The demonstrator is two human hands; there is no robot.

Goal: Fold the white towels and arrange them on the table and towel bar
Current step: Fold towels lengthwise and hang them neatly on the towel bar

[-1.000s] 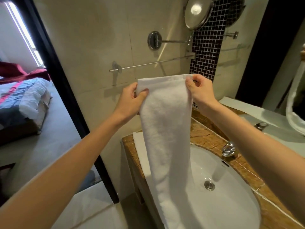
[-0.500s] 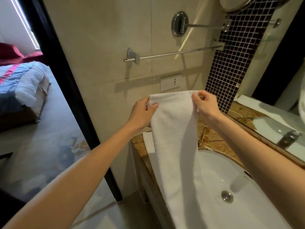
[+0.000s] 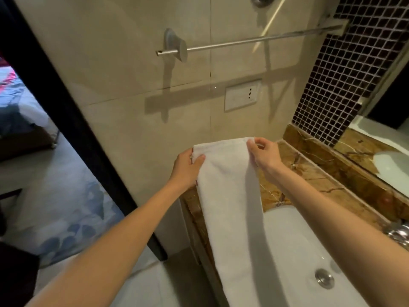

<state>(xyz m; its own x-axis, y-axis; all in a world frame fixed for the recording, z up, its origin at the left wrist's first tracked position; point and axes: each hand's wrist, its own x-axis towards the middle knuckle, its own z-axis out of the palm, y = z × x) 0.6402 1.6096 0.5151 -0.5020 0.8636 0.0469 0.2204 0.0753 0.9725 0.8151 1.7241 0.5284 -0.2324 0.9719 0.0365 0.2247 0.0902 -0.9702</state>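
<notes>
A long white towel (image 3: 230,207), folded into a narrow strip, hangs from both my hands over the left end of the brown marble counter (image 3: 309,173). My left hand (image 3: 187,167) pinches its top left corner and my right hand (image 3: 264,155) pinches its top right corner. The towel's lower part drapes down over the counter's front and the sink's left rim. The metal towel bar (image 3: 254,39) runs along the beige wall well above my hands and carries nothing.
A white sink (image 3: 298,251) with a metal drain (image 3: 324,278) lies at lower right, a chrome tap (image 3: 398,234) at its right edge. A wall socket (image 3: 242,95) sits below the bar. Dark mosaic tiles and a mirror are at right. A doorway at left opens onto a bedroom.
Both hands have lowered the towel's top edge from near the bar's height down to just above the counter. The view has tilted down and closer to the wall.
</notes>
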